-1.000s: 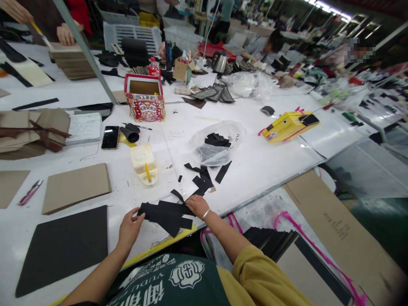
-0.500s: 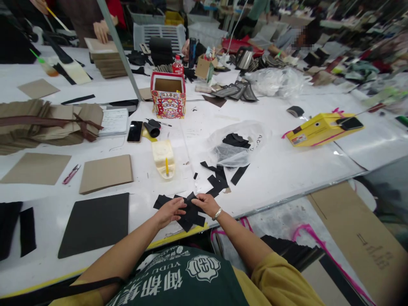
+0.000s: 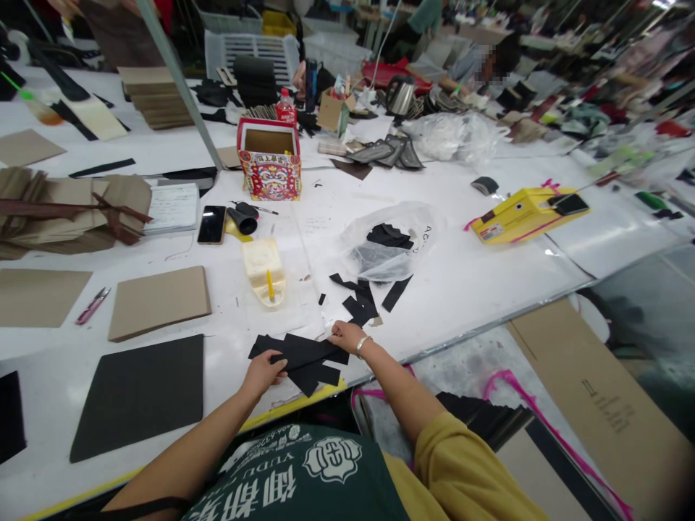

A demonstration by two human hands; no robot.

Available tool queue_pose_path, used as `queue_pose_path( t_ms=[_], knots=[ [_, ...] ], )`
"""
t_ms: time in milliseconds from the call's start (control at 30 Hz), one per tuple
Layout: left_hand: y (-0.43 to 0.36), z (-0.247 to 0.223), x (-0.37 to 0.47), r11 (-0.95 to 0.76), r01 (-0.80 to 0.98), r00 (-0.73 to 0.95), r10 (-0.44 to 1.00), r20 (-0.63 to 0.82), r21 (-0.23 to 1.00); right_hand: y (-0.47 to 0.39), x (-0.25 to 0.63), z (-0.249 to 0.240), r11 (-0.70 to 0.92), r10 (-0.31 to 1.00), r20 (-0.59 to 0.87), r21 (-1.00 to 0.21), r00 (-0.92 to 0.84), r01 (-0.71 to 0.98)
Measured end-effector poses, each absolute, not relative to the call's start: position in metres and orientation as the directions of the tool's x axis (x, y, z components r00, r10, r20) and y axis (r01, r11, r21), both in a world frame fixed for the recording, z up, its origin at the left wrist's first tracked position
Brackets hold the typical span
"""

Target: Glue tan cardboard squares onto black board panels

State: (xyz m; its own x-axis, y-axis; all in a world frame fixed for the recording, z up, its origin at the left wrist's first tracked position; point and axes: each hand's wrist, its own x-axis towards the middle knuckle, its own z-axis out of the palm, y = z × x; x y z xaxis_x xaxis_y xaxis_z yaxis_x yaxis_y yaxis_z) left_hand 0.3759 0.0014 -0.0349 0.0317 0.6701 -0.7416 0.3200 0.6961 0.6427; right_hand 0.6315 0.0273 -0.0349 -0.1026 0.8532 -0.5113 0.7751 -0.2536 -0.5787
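Between my two hands stretches a black strip point(image 3: 308, 354), lying low over a loose pile of similar black pieces point(image 3: 310, 379) near the table's front edge. My left hand point(image 3: 263, 373) is closed on its left end, fingers bent over it. At the other end, my right hand point(image 3: 347, 338) pinches the strip between thumb and fingers. More black strips point(image 3: 360, 298) lie scattered just beyond my right hand. Behind them, a clear plastic bag point(image 3: 374, 269) holds several black pieces. A small black scrap point(image 3: 322, 298) rests on the table.
A cream tub with a yellow stick point(image 3: 261, 264) stands ahead. To the left lie a dark square board point(image 3: 144, 394), a beige board stack point(image 3: 160, 300), pink snips point(image 3: 92, 306) and a phone point(image 3: 211, 225). Farther back are a red patterned box point(image 3: 270, 174) and a yellow box point(image 3: 526, 217).
My hands have moved apart, the left one down and leftward, and a strip now spans between them. The whole view has shifted slightly, so table things appear farther left.
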Motion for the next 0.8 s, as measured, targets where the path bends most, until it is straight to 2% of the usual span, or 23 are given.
queue_pose_path(
  t_ms=[133, 200, 300, 400, 467, 533, 600, 700, 800],
  knots=[
    [0.001, -0.045, 0.366, 0.529, 0.550, 0.035, 0.759, -0.650, 0.647, 0.050, 0.657, -0.040, -0.341, 0.925, -0.277, -0.308, 0.259, 0.888],
    [0.002, -0.044, 0.360, 0.405, 0.636, 0.032, 0.836, -0.547, 0.657, 0.059, 0.667, -0.043, -0.388, 0.912, -0.248, -0.259, 0.327, 0.885],
    [0.005, -0.037, 0.354, 0.303, 0.689, -0.003, 0.910, -0.415, 0.658, 0.068, 0.674, -0.044, -0.369, 0.911, -0.295, -0.275, 0.287, 0.888],
    [0.011, -0.025, 0.357, 0.271, 0.653, 0.024, 0.926, -0.378, 0.707, 0.068, 0.671, -0.037, -0.271, 0.949, -0.256, -0.371, 0.183, 0.888],
    [0.015, -0.018, 0.364, 0.270, 0.571, 0.088, 0.919, -0.385, 0.775, 0.064, 0.664, -0.027, -0.190, 0.968, -0.239, -0.520, 0.071, 0.833],
    [0.020, -0.010, 0.376, 0.310, 0.445, 0.156, 0.897, -0.413, 0.840, 0.056, 0.654, -0.015, -0.145, 0.955, -0.282, -0.708, -0.088, 0.691],
    [0.025, -0.001, 0.389, 0.378, 0.305, 0.207, 0.870, -0.448, 0.874, 0.046, 0.642, -0.005, -0.181, 0.886, -0.356, -0.855, -0.297, 0.486],
    [0.030, 0.011, 0.404, 0.401, 0.187, 0.301, 0.846, -0.441, 0.897, 0.032, 0.623, 0.004, -0.303, 0.712, -0.386, -0.922, -0.586, 0.240],
    [0.028, 0.013, 0.408, 0.339, 0.263, 0.539, 0.725, -0.429, 0.903, 0.021, 0.610, 0.000, -0.322, 0.613, -0.380, -0.921, -0.693, 0.220]
  ],
)
